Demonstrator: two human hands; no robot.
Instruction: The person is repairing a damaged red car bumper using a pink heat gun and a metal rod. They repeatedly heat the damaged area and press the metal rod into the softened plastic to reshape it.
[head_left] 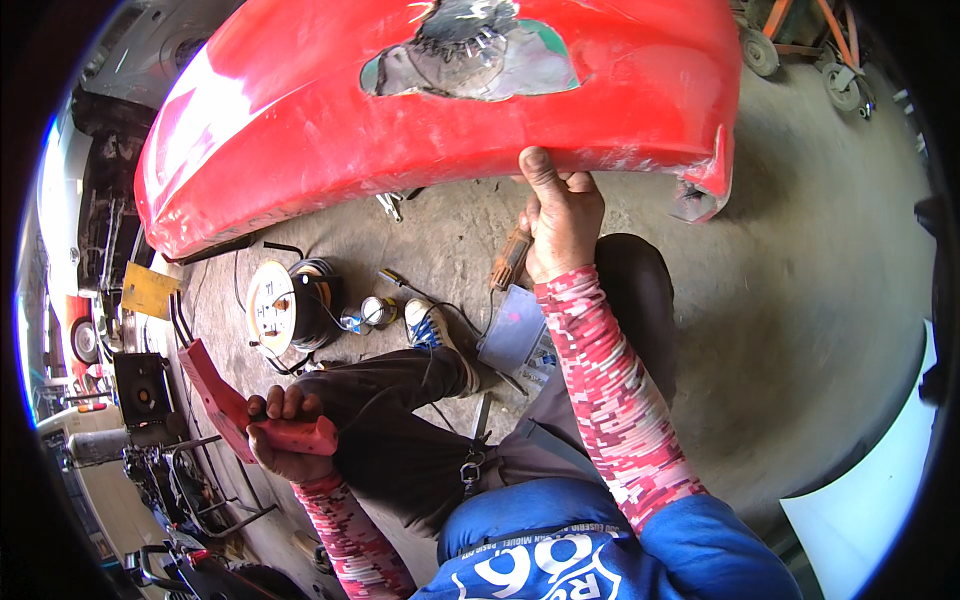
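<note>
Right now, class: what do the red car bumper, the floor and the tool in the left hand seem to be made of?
Red car bumper: probably painted plastic; glossy, scuffed, with a ragged broken hole on top.
Floor: looks like bare concrete; grey, matt, stained.
Red tool, gripped by the left hand: apparently moulded plastic; smooth red casing.
The right hand touches the bumper's lower edge.
</note>
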